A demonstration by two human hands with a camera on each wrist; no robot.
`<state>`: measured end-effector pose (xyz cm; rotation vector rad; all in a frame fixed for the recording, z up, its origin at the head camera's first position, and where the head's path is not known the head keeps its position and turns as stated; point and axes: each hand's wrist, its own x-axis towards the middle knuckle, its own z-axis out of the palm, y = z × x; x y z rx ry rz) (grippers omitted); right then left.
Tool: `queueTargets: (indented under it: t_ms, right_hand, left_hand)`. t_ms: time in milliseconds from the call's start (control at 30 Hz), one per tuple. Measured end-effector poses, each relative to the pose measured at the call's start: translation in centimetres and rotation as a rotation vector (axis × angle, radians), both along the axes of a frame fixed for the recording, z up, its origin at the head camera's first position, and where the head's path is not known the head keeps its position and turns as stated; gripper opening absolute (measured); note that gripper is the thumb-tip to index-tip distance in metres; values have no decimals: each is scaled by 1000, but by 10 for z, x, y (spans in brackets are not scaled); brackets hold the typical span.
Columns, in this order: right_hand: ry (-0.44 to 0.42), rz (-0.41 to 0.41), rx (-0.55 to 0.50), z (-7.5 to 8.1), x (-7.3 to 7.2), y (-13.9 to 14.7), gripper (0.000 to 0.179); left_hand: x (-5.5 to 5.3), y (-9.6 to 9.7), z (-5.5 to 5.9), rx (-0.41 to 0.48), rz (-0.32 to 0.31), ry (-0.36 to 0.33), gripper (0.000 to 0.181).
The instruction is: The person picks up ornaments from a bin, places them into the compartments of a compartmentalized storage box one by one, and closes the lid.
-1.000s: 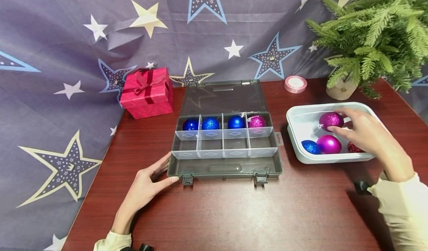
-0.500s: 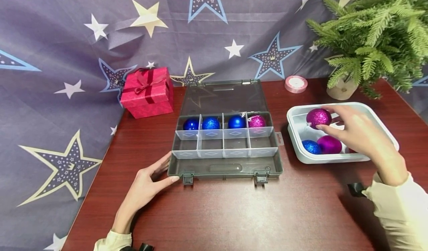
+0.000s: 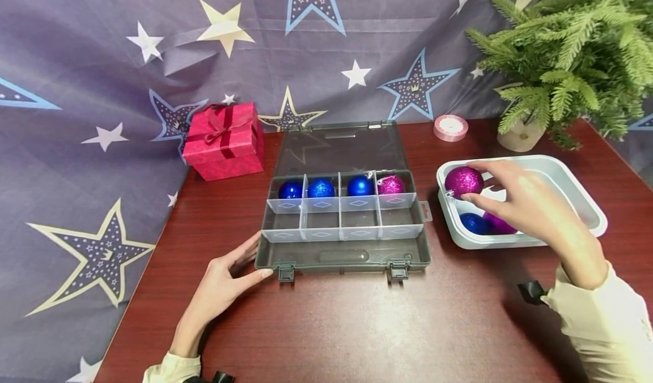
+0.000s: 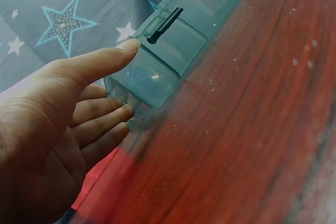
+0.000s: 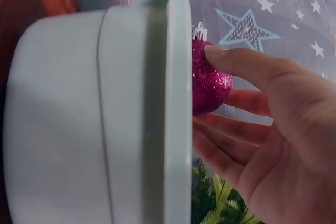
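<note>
The tabletop (image 3: pixel 388 326) carries a compartment box (image 3: pixel 298 251) with 4 baubles (image 3: pixel 321 188) in its far row; right of it stands a pale tray (image 3: pixel 482 242) with 2 baubles (image 3: pixel 472 224) showing. The left hand (image 3: pixel 224 286), its grip relaxed, touches the box's near left corner; the grip of the right hand (image 3: pixel 533 207) pinches a glittery magenta bauble (image 3: pixel 464 182) over the tray's left end.

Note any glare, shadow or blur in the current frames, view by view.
Head: glare whitens the tabletop in front of the storage case, and the right sleeve looks washed out; left wrist: dimmer, with the left hand partly shaded; right wrist: also dim, with shade under the tray rim and the tabletop corner soft.
</note>
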<state>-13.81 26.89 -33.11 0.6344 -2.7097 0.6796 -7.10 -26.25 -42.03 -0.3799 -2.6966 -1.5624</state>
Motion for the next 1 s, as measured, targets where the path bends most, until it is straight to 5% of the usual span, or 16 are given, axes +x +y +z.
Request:
queueTargets:
  t_ms: [500, 1000]
  right_hand:
    - [56, 191, -32, -2, 1, -42, 56]
    - [-103, 211, 16, -7, -4, -76, 49]
  left_hand:
    - [1, 0, 0, 9, -13, 25, 71]
    - [1, 0, 0, 3, -7, 17, 71]
